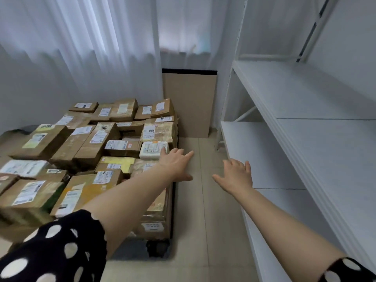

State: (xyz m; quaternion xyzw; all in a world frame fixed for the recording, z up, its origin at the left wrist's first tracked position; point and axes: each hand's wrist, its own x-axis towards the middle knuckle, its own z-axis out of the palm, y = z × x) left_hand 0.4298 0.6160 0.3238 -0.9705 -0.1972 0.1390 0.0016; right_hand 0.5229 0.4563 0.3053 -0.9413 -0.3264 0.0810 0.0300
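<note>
A low wheeled cart (173, 210) on the left carries several taped cardboard parcels with shipping labels. A small white parcel (151, 150) lies on top near the cart's right edge. My left hand (177, 163) is stretched out with straight fingers, its fingertips at the white parcel's right end; I cannot tell if they touch it. My right hand (237, 176) is also stretched forward, fingers spread and holding nothing, over the floor between the cart and the white shelving unit (264, 110).
White curtains (81, 58) hang behind the parcels. A tall brown board with a black top edge (189, 102) leans in the corner. The white shelving runs along the right side with bare shelves. A strip of tiled floor (203, 220) lies between cart and shelving.
</note>
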